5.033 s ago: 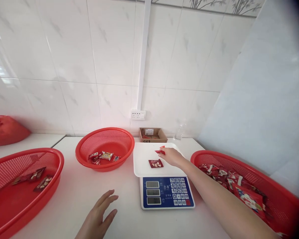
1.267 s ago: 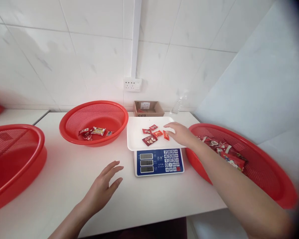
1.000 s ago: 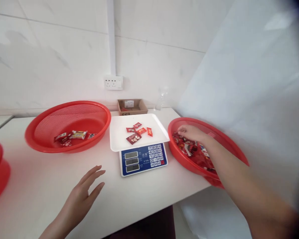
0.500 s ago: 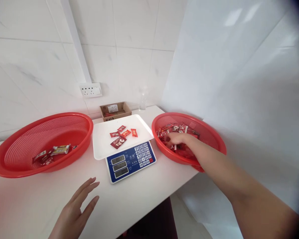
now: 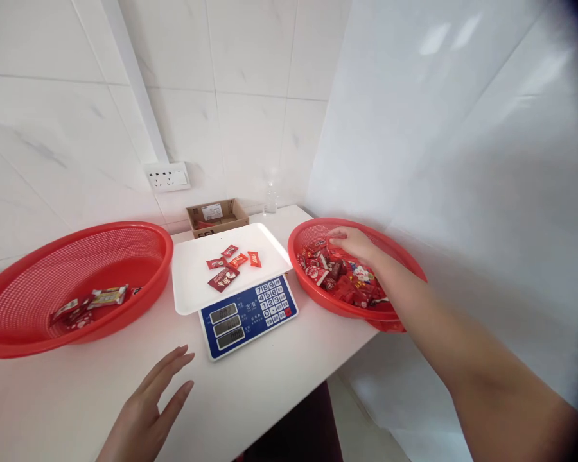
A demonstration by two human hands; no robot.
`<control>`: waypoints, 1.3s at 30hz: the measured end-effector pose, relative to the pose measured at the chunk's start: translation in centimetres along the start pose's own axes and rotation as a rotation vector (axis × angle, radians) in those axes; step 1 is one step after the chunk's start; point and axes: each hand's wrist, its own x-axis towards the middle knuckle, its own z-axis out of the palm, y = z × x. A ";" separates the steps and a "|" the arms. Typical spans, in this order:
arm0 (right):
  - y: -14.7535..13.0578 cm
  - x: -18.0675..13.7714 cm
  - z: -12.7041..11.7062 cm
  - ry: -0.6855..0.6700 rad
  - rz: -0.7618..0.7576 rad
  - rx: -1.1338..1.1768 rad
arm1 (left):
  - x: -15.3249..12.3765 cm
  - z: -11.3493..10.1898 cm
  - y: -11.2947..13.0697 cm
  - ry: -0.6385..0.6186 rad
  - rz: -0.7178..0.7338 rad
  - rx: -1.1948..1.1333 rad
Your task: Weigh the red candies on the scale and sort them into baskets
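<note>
My right hand (image 5: 354,245) is over the back of the right red plastic basket (image 5: 296,276), its fingers curled together; whatever they may hold is hidden. Below it in that basket lie many small wrapped candies (image 5: 337,273), mostly red. My left hand (image 5: 149,407) hovers open over the table's front, fingers apart and nothing in it. Between the two baskets stands a digital scale (image 5: 250,317) with a blue keypad panel and a white tray (image 5: 192,282). Several red candy packets rest on the tray, among them a larger dark red one (image 5: 223,279).
On the left, a second red basket (image 5: 161,269) holds a few wrapped pieces, one yellowish (image 5: 108,296). Behind the scale are a small cardboard box (image 5: 221,224) and a clear bottle (image 5: 270,197). A socket panel (image 5: 167,176) is on the tiled wall; white sheeting (image 5: 443,160) borders the right.
My right hand has lifted out of the candies and moved toward the back of the right basket, uncovering more of them. My left hand is nearly still. The view has shifted slightly.
</note>
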 end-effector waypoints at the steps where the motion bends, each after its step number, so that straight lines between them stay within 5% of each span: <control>1: -0.3 0.0 0.0 0.022 -0.010 0.015 | 0.0 0.0 0.0 -0.006 -0.008 -0.002; 6: -4.8 -0.8 2.2 0.070 -0.169 0.119 | -0.2 -0.4 0.2 -0.020 -0.009 0.052; 12: -10.8 -2.6 10.1 -0.027 -0.639 -0.107 | -0.7 -1.2 0.9 -0.036 -0.018 0.062; 15: -11.7 -3.5 13.5 -0.167 -0.731 -0.111 | -1.4 -1.6 0.6 -0.022 -0.041 0.071; 18: -11.6 -4.3 14.7 -0.220 -0.715 -0.093 | -2.2 -1.9 -0.3 -0.006 -0.065 0.089; 26: -10.2 -6.3 13.1 -0.323 -0.579 -0.129 | -2.7 -1.6 -0.8 -0.042 -0.086 0.059; 34: -11.0 -7.2 12.2 -0.167 -0.509 -0.009 | -2.0 -1.4 -0.2 -0.086 -0.044 0.026; 39: -12.4 -7.8 11.6 -0.420 -0.317 0.074 | -2.5 -1.5 -0.8 -0.088 -0.074 0.032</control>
